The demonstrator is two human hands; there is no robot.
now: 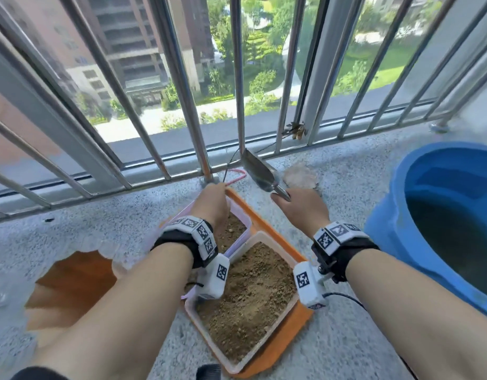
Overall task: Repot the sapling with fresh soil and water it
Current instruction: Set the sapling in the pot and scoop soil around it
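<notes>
The left hand (213, 205) is pinching the thin bare stem of the sapling (229, 167) upright over the lilac-rimmed tub of soil (234, 231), while the right hand (301, 209) is gripping the handle of a metal trowel (260, 174), blade raised toward the railing (238, 78). Judging by this, the stem wants holding steady and vertical while the trowel is bringing soil from the clear tub (250, 294) on the orange tray (297, 322) in small loads around the roots.

Left hand (213, 202) pinching a thin bare sapling (230, 163) stem above a pale purple tub (245, 229) of soil. Right hand (301, 209) gripping a metal trowel (260, 172), blade tilted up toward the railing (238, 78). Between the forearms, a clear tub of brown soil (253, 297) on an orange tray (294, 319). Right of the right hand, a blue bucket (395, 215) holding water.
</notes>
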